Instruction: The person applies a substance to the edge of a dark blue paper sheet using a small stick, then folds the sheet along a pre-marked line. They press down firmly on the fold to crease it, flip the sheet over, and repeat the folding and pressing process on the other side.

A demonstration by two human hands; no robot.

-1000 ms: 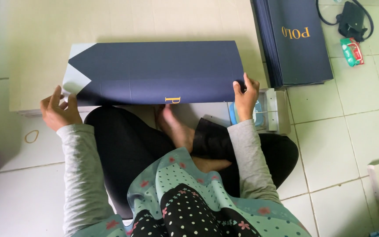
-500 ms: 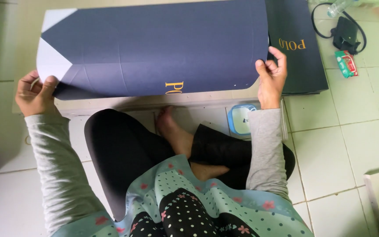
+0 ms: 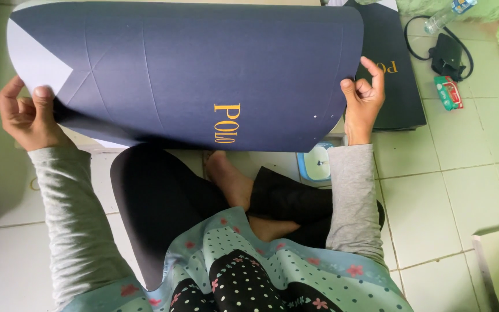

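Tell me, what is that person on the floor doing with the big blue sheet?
A person sits cross-legged on a tiled floor and holds a big dark blue card sheet up over their lap. The left hand pinches its left edge, near a white corner, and the right hand holds the right edge. The sheet is creased and has gold lettering. A stack of the same dark sheets lies on the floor to the right, beside a black pouch and a small green packet.
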